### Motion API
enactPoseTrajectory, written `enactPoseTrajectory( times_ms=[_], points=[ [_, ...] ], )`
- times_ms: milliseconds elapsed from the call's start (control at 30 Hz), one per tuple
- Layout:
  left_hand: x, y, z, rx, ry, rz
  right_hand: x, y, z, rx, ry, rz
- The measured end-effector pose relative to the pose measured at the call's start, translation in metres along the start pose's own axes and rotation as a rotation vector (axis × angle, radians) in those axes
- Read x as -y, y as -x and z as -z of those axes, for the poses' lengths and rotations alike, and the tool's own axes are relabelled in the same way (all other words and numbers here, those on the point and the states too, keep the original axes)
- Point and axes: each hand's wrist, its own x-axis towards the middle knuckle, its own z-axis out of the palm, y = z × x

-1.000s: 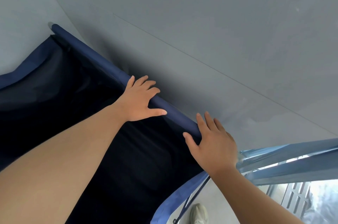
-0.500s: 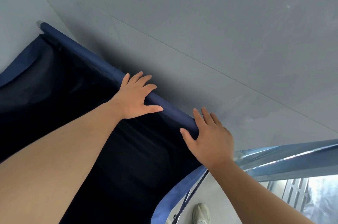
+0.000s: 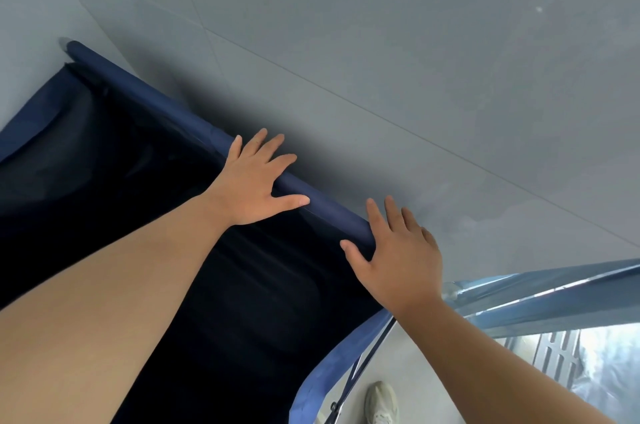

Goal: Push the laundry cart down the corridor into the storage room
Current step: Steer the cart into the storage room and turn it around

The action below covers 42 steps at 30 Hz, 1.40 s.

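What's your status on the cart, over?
Left hand and right hand flat, open on the cart's blue rail. Grey floor ahead; nothing visible in the way.

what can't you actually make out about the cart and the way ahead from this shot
- Cart wheels: head view, hidden beneath the dark fabric.
- Cart contents: inside too dark to tell.
- Corridor and storage room door: outside the frame; only grey floor shows.
- Left hand and right hand: fingers lie over the bar; palms hidden, so grip uncertain.
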Motion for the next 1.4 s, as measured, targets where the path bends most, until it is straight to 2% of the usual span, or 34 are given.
enactPoseTrajectory(
  times_ms=[133,267,333,567,767,1067,1167,1233,1333,1400],
  points=[
    [-0.002,0.006,0.005,-0.002,-0.113,-0.006,-0.007,-0.002,0.01,-0.008,0.128,0.134],
    [-0.007,0.005,0.006,-0.02,-0.167,0.032,-0.022,-0.018,0.018,0.077,0.128,0.49],
    [-0.011,0.002,0.005,-0.04,-0.143,0.086,-0.026,-0.026,0.016,0.144,0.085,0.599],
    [-0.023,0.004,-0.003,-0.021,0.08,0.114,-0.034,-0.015,0.012,0.267,-0.115,0.577],
    [-0.036,0.011,-0.004,-0.019,0.072,0.132,-0.039,-0.003,0.016,0.303,-0.124,0.559],
    [-0.046,0.009,-0.01,-0.036,0.023,0.129,-0.048,0.004,0.014,0.207,-0.09,0.527],
    [-0.052,0.017,-0.003,-0.014,-0.016,0.236,-0.044,0.002,0.011,0.206,-0.083,0.53],
    [-0.068,0.035,0.001,-0.027,0.06,0.344,-0.042,0.001,0.011,0.204,-0.068,0.536],
    [-0.102,0.092,0.001,-0.088,0.209,0.508,-0.04,0.0,0.017,0.161,-0.022,0.559],
    [-0.126,0.147,-0.007,-0.107,0.224,0.635,-0.039,0.002,0.018,0.131,-0.014,0.618]
  ],
)
